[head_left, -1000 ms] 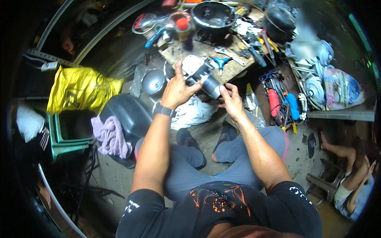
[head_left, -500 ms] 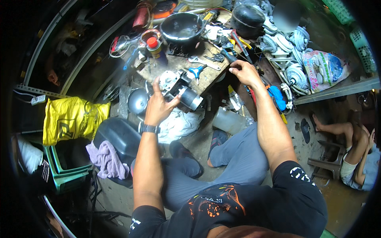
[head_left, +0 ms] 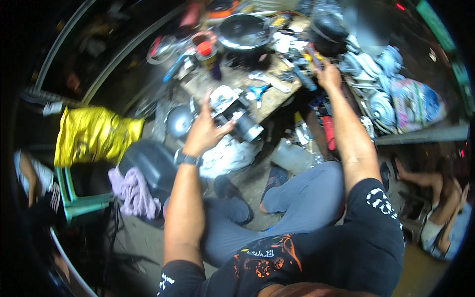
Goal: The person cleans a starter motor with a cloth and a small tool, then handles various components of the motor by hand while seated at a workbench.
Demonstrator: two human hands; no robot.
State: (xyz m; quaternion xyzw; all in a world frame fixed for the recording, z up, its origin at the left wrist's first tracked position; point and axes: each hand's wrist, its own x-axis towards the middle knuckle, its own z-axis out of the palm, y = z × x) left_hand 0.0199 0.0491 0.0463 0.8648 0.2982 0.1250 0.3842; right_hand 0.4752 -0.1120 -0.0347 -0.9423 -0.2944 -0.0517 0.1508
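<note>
My left hand (head_left: pixel 204 132) is at the near left side of a silver and black motor-like part (head_left: pixel 243 123) on the wooden bench. Its index finger is stretched out and its thumb spread toward the part's cylinder; I cannot see the other fingers clearly. My right hand (head_left: pixel 328 78) reaches to the far right of the bench, its fingertips at a red-handled tool (head_left: pixel 311 52). Motion blur hides whether the fingers close on it. A dark blue-handled tool (head_left: pixel 304 78) lies just left of that hand. Nearer the part are a blue three-armed wrench (head_left: pixel 257 91) and a silver spanner (head_left: pixel 272 82).
A red-capped can (head_left: pixel 208 55) and a black basin (head_left: pixel 243 32) stand at the back. To the right lie metal parts (head_left: pixel 381 106) and a printed plastic bag (head_left: pixel 417 104). A yellow bag (head_left: pixel 94 136) is at left. Another person's bare leg (head_left: pixel 420 179) shows at right.
My right hand has moved up and away, past the blue-handled tool to the red-handled one. My left hand stays beside the motor-like part. The whole view has shifted slightly.
</note>
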